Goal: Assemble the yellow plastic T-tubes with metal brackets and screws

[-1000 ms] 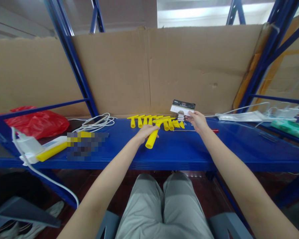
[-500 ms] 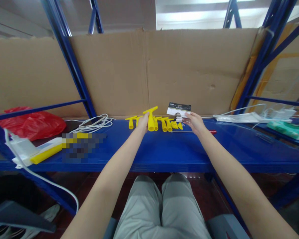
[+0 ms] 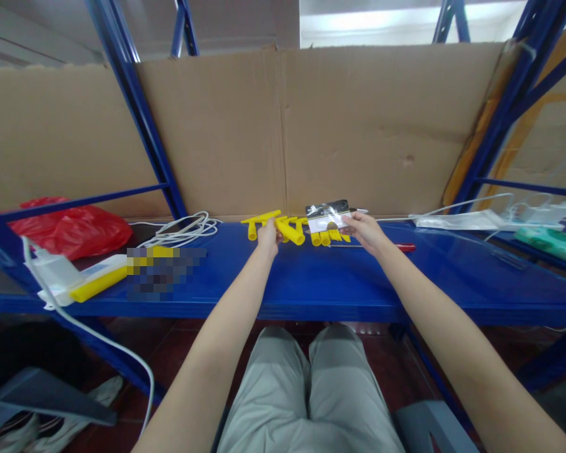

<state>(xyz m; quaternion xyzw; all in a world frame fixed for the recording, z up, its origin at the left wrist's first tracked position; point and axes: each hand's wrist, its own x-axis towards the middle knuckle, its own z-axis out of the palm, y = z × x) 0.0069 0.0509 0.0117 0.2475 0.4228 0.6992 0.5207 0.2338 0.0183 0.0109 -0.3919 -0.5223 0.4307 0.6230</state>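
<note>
My left hand (image 3: 268, 237) is closed round a yellow T-shaped tool (image 3: 290, 231), whose round handle end points to the right and toward me. In my right hand (image 3: 362, 229), a black and white packaging card (image 3: 329, 216) is pinched at its right edge. Several more yellow T-shaped tools (image 3: 252, 231) lie in a row behind my left hand, partly hidden by it and by the card. Small yellow pieces (image 3: 336, 236) rest just below the card. A red-handled tool (image 3: 404, 247) with a thin shaft lies to the right.
White cables (image 3: 183, 229), a red plastic bag (image 3: 75, 229) and a power strip beside a yellow tube (image 3: 99, 283) are at the left of the blue table (image 3: 311, 277). Cardboard (image 3: 358, 126) stands behind. At the right are a white packet (image 3: 457, 220) and a green package (image 3: 549, 243).
The yellow tool in my left hand has tilted, its handle end swinging right. The card in my right hand has moved left and lower, now covering part of the row.
</note>
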